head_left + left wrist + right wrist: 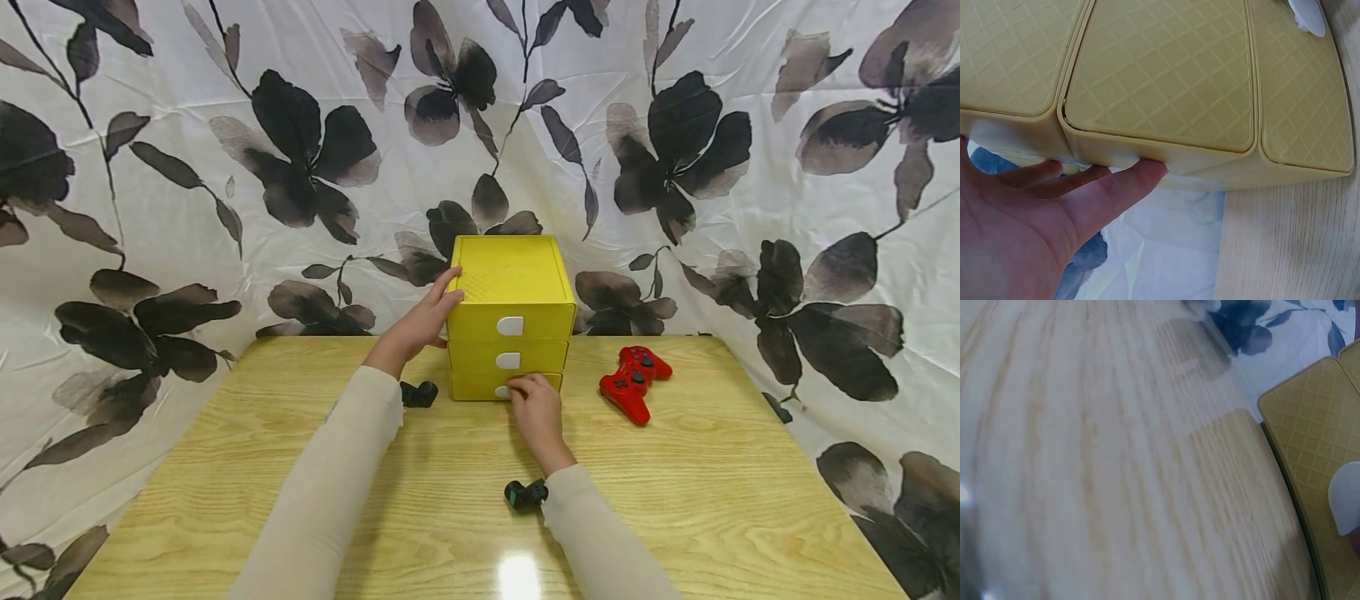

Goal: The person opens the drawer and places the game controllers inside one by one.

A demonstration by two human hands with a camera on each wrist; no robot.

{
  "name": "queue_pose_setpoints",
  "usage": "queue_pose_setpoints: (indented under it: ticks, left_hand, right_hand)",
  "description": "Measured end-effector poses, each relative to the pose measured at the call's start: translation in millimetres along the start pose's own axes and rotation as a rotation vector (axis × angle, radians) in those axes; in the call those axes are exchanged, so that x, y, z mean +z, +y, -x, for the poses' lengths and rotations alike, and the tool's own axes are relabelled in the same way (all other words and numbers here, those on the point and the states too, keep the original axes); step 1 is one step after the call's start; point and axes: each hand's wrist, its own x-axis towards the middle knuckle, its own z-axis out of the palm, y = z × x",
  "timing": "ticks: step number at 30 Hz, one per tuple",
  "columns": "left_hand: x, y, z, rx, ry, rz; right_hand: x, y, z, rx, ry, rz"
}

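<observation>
A yellow three-drawer box (513, 267) stands at the back of the table, each drawer front with a white pull tab. Against its left side and upper left edge rests my left hand (422, 327), fingers extended. The left wrist view shows that hand (1029, 219) along the side of the box, near the quilted-pattern drawer fronts (1160, 69). Down at the lowest drawer, my right hand (538, 412) has its fingers curled and pinches the white tab (502, 392). In the right wrist view the tab (1345, 497) shows with only a sliver of finger beside it.
To the right of the box lies a red game controller (636, 383) on the wooden table (450, 517). A floral cloth (570, 167) hangs right behind the table. Small black devices sit by the left wrist (418, 394) and the right wrist (525, 496).
</observation>
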Motion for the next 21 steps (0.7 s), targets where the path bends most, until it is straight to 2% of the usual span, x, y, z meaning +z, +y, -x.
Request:
queue_pose_setpoints:
  ticks: [21]
  left_hand:
    - [-0.3, -0.3, -1.6, -0.012, -0.017, -0.006]
  right_hand:
    - [-5.2, -0.3, 4.7, 0.025, -0.035, -0.026]
